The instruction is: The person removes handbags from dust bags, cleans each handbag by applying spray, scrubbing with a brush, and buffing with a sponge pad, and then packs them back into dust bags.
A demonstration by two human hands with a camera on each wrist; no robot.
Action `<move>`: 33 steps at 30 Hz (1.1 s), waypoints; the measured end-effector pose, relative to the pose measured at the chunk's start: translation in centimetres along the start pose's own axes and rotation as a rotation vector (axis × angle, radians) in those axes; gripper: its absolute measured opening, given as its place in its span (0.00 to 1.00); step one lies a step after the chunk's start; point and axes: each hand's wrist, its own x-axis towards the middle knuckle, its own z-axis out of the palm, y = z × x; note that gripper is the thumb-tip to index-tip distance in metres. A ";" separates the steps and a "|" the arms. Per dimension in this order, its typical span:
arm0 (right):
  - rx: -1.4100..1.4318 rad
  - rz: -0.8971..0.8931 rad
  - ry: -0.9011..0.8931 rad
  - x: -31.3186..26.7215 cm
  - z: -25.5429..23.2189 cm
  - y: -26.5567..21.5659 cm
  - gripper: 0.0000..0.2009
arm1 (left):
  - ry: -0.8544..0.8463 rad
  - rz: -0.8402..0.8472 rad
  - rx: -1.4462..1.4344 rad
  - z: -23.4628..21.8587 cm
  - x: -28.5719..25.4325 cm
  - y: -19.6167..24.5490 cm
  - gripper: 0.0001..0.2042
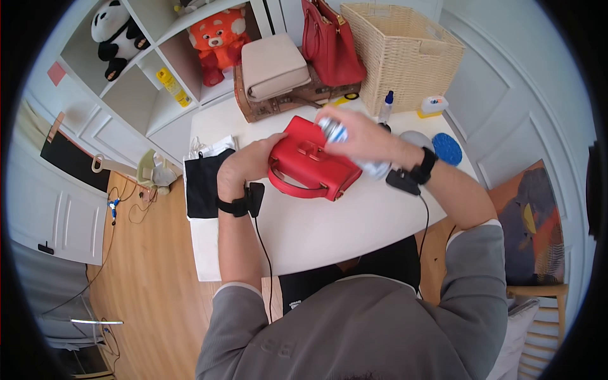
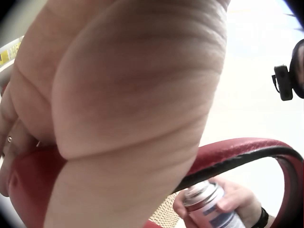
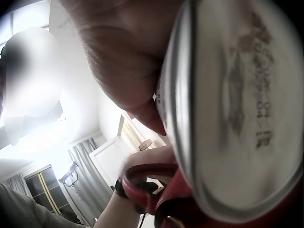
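A red handbag (image 1: 310, 166) with a curved handle is tilted over the white table. My left hand (image 1: 255, 159) grips it by its left end; in the left wrist view the fingers curl over the red leather and the handle (image 2: 242, 145) arches beside the wrist. My right hand (image 1: 364, 136) holds an aerosol can (image 1: 333, 130), blurred, just above the bag's front flap. The can's round base with printed digits (image 3: 247, 109) fills much of the right wrist view. From the left wrist, the can's silver top (image 2: 202, 194) shows below the handle.
A brown suitcase (image 1: 253, 113) bearing a beige bag (image 1: 275, 63) and a red tote (image 1: 332, 47) stands at the back, near a woven basket (image 1: 405, 63). Right: a spray bottle (image 1: 386, 107), a blue scrubbing pad (image 1: 447, 149). Left: a black cloth (image 1: 204, 183).
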 end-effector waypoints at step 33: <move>-0.117 -0.137 0.080 -7.3 0.8 -2.0 0.23 | 0.097 0.001 -0.069 -1.0 -0.6 2.2 0.35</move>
